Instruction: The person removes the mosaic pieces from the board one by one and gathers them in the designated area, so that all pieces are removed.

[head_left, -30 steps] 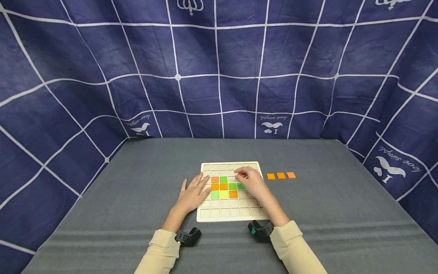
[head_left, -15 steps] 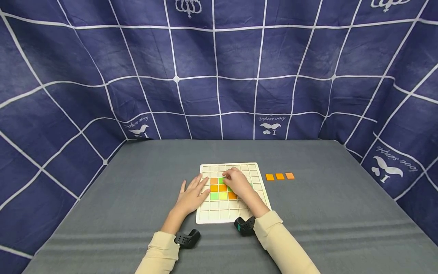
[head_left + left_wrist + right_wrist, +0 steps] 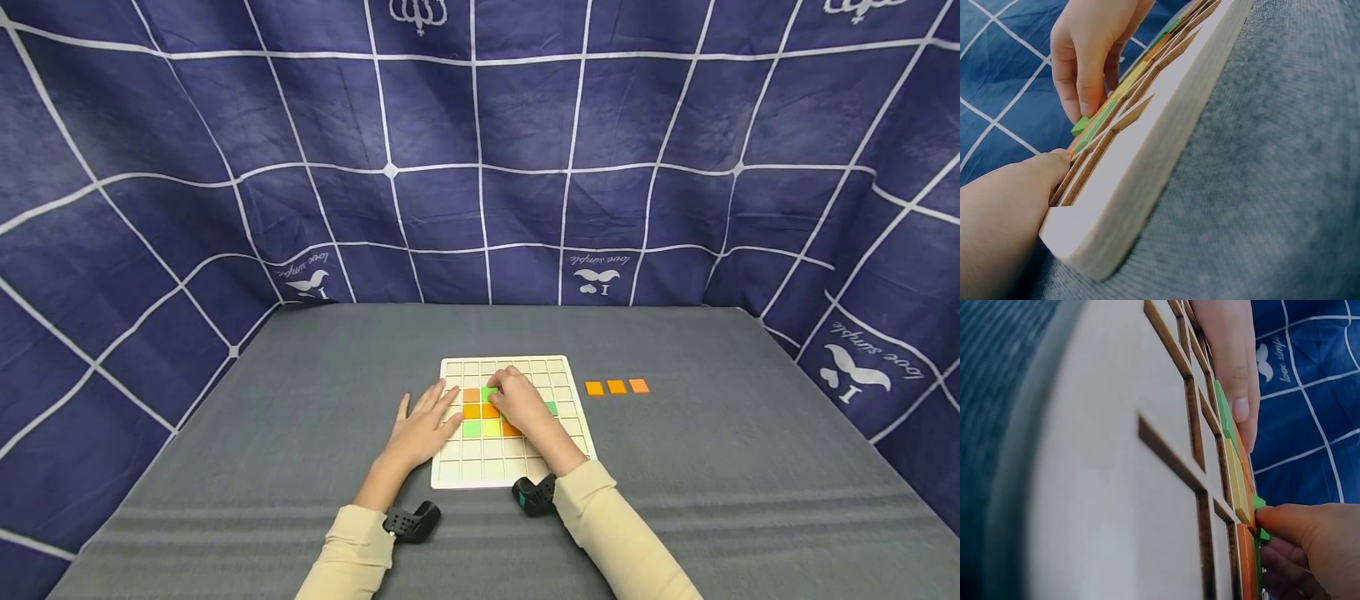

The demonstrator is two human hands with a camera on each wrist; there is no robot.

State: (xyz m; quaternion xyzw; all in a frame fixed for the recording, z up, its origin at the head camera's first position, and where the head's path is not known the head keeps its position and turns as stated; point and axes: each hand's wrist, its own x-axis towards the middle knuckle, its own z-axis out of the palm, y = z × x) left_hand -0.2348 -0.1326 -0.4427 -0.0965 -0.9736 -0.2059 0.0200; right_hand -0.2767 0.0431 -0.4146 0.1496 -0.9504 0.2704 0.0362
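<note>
A pale wooden grid board point(image 3: 480, 473) lies on the table with several coloured square tiles in its cells. My left hand point(image 3: 422, 427) rests flat, fingers spread, over the board's left edge. Over the middle of the board, my right hand point(image 3: 521, 402) pinches a bright green tile point(image 3: 1264, 536) between thumb and fingers. In the left wrist view that green tile point(image 3: 1080, 126) looks tilted up from the board. Close by sit an orange tile point(image 3: 471, 411), a yellow tile point(image 3: 491, 428) and a light green tile point(image 3: 471, 429). The right hand covers part of the pattern.
To the right of the board, an orange tile point(image 3: 594, 388), another orange tile point(image 3: 617, 387) and a lighter orange tile point(image 3: 639, 386) lie in a row on the grey tablecloth point(image 3: 720, 467). A blue curtain point(image 3: 525, 200) with white lines hangs behind and at both sides.
My right hand has moved left across the board, from above the darker green tile to the bright green one. It has stayed there since half a second ago. The left hand has kept its place.
</note>
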